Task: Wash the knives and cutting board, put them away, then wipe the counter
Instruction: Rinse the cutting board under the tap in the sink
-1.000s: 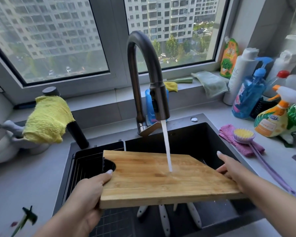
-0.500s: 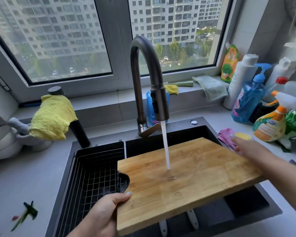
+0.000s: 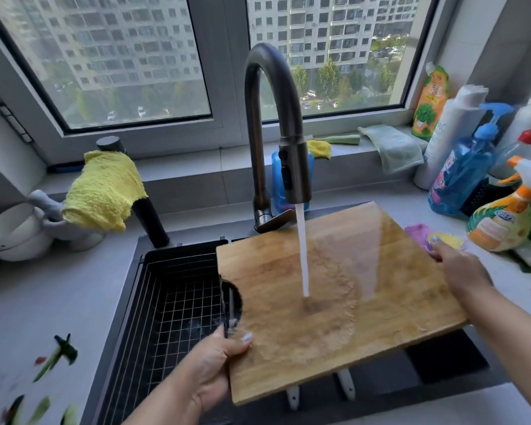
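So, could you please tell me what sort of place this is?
Most likely a home kitchen in a high-rise flat: a black sink with a running faucet, cleaning bottles on the counter, and apartment towers outside the window.

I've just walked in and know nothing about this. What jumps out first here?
A big wooden cutting board held over the dark sink, with water from the tall curved faucet splashing on its middle. The left hand grips its near corner; the right hand reaches toward the brush beyond its right edge. A bright yellow cloth hangs at left.
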`<move>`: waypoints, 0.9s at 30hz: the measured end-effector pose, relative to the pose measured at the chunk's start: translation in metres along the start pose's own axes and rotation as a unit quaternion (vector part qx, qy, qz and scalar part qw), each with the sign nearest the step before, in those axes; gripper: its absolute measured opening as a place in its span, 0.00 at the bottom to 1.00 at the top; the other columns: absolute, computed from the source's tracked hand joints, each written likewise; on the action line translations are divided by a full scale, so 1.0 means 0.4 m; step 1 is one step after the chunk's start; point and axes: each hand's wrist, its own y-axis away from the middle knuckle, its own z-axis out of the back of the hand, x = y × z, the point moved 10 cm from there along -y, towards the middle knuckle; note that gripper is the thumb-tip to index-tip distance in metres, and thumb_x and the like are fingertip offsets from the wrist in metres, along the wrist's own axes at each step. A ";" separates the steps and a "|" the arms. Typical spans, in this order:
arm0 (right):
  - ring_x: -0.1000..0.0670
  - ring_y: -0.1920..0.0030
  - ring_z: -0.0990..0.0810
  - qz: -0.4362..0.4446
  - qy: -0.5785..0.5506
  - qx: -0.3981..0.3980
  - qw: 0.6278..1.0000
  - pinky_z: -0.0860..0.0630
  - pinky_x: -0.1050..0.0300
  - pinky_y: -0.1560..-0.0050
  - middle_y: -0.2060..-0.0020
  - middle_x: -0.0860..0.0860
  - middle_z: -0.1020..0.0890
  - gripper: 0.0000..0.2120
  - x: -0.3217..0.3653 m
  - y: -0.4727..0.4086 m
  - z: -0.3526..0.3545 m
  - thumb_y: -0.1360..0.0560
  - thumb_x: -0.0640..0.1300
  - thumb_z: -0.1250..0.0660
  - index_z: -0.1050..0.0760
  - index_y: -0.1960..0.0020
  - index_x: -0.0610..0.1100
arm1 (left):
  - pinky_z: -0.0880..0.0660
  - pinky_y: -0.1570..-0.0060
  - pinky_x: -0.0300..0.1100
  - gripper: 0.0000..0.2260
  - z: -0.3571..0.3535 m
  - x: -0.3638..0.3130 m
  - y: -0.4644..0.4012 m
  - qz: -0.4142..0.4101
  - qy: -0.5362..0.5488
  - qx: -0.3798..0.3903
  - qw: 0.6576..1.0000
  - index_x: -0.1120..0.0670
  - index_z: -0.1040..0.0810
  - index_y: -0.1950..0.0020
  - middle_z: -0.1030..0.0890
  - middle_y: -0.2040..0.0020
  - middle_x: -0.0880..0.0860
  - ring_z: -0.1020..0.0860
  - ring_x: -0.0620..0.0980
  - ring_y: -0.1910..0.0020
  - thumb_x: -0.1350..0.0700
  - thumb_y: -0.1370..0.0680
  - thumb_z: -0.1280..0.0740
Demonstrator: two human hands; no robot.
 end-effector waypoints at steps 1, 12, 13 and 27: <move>0.44 0.54 0.23 -0.002 -0.025 0.016 1.000 0.32 0.50 0.46 0.50 0.37 0.20 0.28 -0.020 -0.003 -0.027 0.28 0.65 0.43 0.21 0.51 0.40 | 0.20 0.56 0.58 0.20 0.008 -0.017 -0.003 -0.014 -0.010 -0.005 1.000 0.61 0.29 0.36 0.19 0.48 0.66 0.19 0.63 0.53 0.74 0.26 0.40; 0.40 0.63 0.22 -0.180 -0.103 0.200 0.958 0.26 0.53 0.60 0.62 0.38 0.20 0.30 -0.256 0.049 -0.293 0.22 0.60 0.45 0.22 0.54 0.33 | 0.20 0.59 0.54 0.15 0.015 -0.171 0.020 -0.086 -0.092 0.003 0.992 0.62 0.28 0.38 0.18 0.47 0.65 0.18 0.62 0.55 0.68 0.24 0.39; 0.41 0.63 0.24 -0.187 -0.105 0.222 0.951 0.28 0.54 0.63 0.62 0.38 0.21 0.29 -0.254 0.065 -0.306 0.20 0.59 0.47 0.23 0.55 0.33 | 0.20 0.61 0.53 0.14 0.010 -0.181 0.025 -0.093 -0.103 0.001 0.990 0.62 0.28 0.38 0.18 0.48 0.65 0.18 0.62 0.57 0.68 0.24 0.38; 0.40 0.57 0.24 -0.242 -0.054 0.235 0.940 0.29 0.50 0.51 0.58 0.38 0.22 0.35 -0.286 0.058 -0.332 0.23 0.66 0.47 0.24 0.55 0.32 | 0.21 0.69 0.48 0.14 0.004 -0.169 0.062 -0.124 -0.117 0.004 0.985 0.64 0.29 0.40 0.20 0.48 0.66 0.18 0.59 0.62 0.68 0.25 0.37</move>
